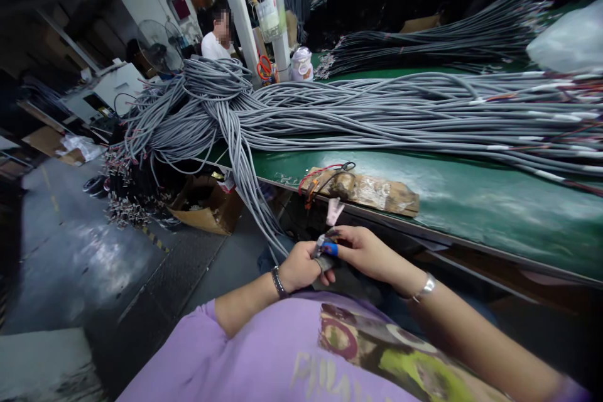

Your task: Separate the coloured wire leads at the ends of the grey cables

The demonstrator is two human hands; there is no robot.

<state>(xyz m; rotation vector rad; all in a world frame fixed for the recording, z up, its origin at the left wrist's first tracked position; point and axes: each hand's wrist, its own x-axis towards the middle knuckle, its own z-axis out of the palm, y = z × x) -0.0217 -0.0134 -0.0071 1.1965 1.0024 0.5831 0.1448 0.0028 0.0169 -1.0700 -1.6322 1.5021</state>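
Close to my body, below the bench edge, my left hand (304, 266) is closed around a grey cable (324, 260). My right hand (366, 252) meets it, thumb and fingers pinched together near the cable's end; what exactly they grip is too small to make out. A blue wrap (330, 249) covers part of a right-hand digit. Just beyond the fingertips is a pale pink piece (334, 211), close to a wooden board (384, 193) with red and black wires. A strand of grey cables (245, 163) hangs from the bench down toward my left hand.
Long grey cables (377, 107) stretch over the green bench (471, 207), with black cables (433, 41) behind. A post holds a pouch (269, 17) of yellow-handled tools; orange-handled scissors (264, 67) and a tub (302, 64) sit nearby. A cardboard box (207, 210) stands below. Another person (217, 44) sits at the back.
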